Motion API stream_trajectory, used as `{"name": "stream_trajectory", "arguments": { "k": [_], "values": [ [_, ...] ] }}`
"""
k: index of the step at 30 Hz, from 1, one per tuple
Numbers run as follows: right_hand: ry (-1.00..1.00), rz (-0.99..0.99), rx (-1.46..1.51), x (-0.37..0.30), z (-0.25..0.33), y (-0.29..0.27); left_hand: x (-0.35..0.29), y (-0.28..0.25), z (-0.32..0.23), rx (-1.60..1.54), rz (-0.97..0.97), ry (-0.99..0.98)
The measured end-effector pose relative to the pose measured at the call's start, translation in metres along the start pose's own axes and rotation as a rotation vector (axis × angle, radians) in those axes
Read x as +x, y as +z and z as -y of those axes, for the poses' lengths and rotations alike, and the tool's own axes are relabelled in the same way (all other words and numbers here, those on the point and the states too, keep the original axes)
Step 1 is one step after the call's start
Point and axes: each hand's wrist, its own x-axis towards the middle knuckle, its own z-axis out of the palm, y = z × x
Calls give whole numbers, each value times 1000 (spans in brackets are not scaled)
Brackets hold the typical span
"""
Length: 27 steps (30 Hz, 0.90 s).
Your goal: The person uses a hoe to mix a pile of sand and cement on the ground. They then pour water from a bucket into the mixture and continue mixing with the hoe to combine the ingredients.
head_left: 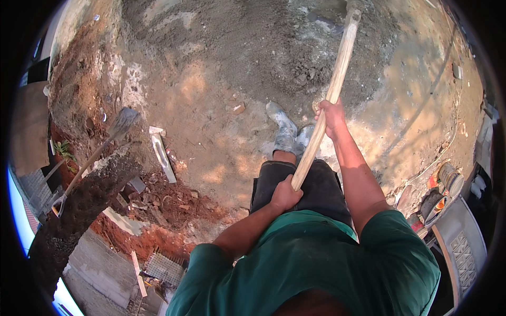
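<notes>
A hoe's long wooden handle (337, 68) slants across in front of me, from my waist up to the far right. My left hand (286, 195) is closed round the handle's near end, beside my dark shorts. Farther up, my right hand (332, 117) wraps round the middle of the shaft. The metal head sits at the far end, with its blade (327, 23) low in the wet grey mortar (253, 47) and partly hidden by it. That mortar spreads over the ground beyond my grey, mortar-smeared boots (284, 129).
A shovel (124, 124) leans by a tree trunk (79, 216) at left. Near it lie a pale board (163, 158) and red soil with rubble (179, 205). Buckets (450, 179) and a grey plastic chair (464, 247) stand at right. A thin cord (448, 142) runs along the ground.
</notes>
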Motion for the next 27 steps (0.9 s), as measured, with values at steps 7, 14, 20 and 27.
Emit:
{"name": "stream_trajectory", "arguments": {
  "k": [7, 14, 20, 27],
  "values": [
    [-249, 21, 65, -45, 87, -14, 16, -11, -43, 106, -129, 221],
    [-359, 50, 19, -94, 126, 8, -1, -11, -48, -53, 1, 363],
    [-478, -10, 103, -88, 163, 44, 38, -66, -53, 15, -16, 456],
    [-615, -193, 198, 36, 203, 212, 163, -311, -105, 256, -97, 423]
  ]
}}
